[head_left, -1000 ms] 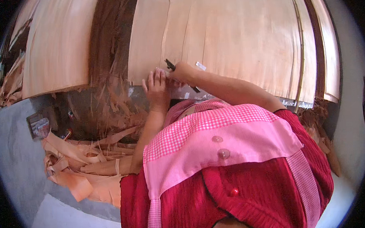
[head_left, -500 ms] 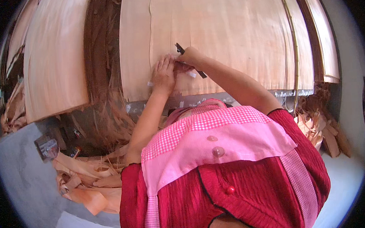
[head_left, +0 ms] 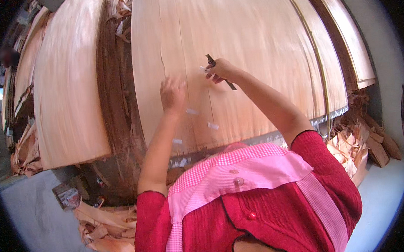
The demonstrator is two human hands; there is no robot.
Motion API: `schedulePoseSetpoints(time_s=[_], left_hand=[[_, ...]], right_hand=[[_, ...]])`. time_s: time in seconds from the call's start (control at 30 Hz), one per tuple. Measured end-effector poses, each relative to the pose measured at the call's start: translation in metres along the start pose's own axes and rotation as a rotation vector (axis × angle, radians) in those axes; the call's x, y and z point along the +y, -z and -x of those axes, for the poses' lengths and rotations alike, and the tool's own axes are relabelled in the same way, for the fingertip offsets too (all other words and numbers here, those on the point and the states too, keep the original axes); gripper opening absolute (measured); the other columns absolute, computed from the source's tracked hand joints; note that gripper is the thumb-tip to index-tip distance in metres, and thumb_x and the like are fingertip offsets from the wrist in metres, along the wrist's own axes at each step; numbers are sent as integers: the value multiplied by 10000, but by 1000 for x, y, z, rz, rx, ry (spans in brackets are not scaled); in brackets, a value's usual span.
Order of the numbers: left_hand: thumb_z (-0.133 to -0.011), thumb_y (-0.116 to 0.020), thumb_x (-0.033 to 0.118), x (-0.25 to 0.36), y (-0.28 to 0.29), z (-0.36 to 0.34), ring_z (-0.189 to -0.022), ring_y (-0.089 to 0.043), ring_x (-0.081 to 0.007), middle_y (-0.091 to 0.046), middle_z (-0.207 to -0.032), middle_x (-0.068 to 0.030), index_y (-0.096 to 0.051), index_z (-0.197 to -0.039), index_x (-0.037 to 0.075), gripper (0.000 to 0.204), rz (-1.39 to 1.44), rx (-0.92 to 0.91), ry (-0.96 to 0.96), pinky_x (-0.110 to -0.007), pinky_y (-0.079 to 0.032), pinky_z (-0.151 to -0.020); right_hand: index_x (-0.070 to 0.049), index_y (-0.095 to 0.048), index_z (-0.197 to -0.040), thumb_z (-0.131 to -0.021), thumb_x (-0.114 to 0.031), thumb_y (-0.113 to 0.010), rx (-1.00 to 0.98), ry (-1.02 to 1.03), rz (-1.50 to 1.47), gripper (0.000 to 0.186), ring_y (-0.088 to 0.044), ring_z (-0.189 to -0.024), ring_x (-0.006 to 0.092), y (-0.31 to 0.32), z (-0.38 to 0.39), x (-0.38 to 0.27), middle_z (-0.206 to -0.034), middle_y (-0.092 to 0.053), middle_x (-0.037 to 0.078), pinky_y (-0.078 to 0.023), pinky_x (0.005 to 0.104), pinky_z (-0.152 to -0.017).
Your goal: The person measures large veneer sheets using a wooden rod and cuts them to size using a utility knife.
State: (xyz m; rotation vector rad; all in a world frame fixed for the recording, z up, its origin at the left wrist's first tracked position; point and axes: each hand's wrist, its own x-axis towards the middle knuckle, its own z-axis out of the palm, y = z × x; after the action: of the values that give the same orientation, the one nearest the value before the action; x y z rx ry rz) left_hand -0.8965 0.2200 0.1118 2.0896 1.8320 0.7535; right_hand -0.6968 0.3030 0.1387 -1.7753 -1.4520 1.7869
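A large pale wood veneer sheet with thin lengthwise seams lies in front of me. My left hand is on or just above it beside a seam, slightly blurred, fingers bent and apart. My right hand grips a long, thin black tool, slanting from upper left to lower right, with a small white piece at its fingertips. Several short white tape pieces, such as one strip, are on the sheet between my arms and near its front edge.
More veneer stacks stand at left and right, with dark gaps between. A bamboo-like strip runs along the right of the middle sheet. Peeled scraps pile below left, more offcuts at right, beside grey concrete.
The view has shifted, showing more of the sheet and the tape pieces on it. My hands have moved apart: the left now sits lower left of the right, which still holds the black tool.
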Motion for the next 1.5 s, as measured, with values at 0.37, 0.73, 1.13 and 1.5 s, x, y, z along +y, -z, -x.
schedulePoseSetpoints(time_s=[0.37, 0.73, 1.13, 1.5], left_hand=[[-788, -520, 198, -41, -61, -101, -1064, -451, -267, -454, -1220, -103, -449, -1170, 34, 422, -235, -46, -115, -445, -364, -880], [-832, -492, 229, -36, -27, -94, -1133, -400, -287, -495, -1174, -90, -528, -1071, 68, 291, -135, 151, -101, -457, -313, -922], [-814, -381, 547, -61, -30, -123, -1304, -115, -290, -174, -1416, -54, -233, -1347, 110, 705, -309, -108, 329, -515, -73, -1024], [-844, -430, 444, 101, -59, 1, -1310, -99, -310, -97, -1438, -56, -167, -1366, 146, 656, -202, -296, -361, -547, -114, -1002]], right_hand=[[25, -627, -706, -742, -248, -622, 316, 61, 504, 276, -622, -622, 233, -20, -117, -38, -698, -627, 162, -494, 343, -543], [27, -612, -777, -678, -162, -681, -137, 139, 268, 224, -592, -572, 229, -14, -176, -110, -598, -593, 138, -461, 353, -491], [-61, -495, -665, -794, -295, -586, 279, 65, 153, 282, -434, -395, 126, 59, -40, -38, -533, -508, 34, -344, 276, -340], [-121, -564, -937, -660, -151, -576, 991, 211, 908, 279, -446, -1065, 238, 122, 222, 273, -1068, -495, 48, -448, 346, -819]])
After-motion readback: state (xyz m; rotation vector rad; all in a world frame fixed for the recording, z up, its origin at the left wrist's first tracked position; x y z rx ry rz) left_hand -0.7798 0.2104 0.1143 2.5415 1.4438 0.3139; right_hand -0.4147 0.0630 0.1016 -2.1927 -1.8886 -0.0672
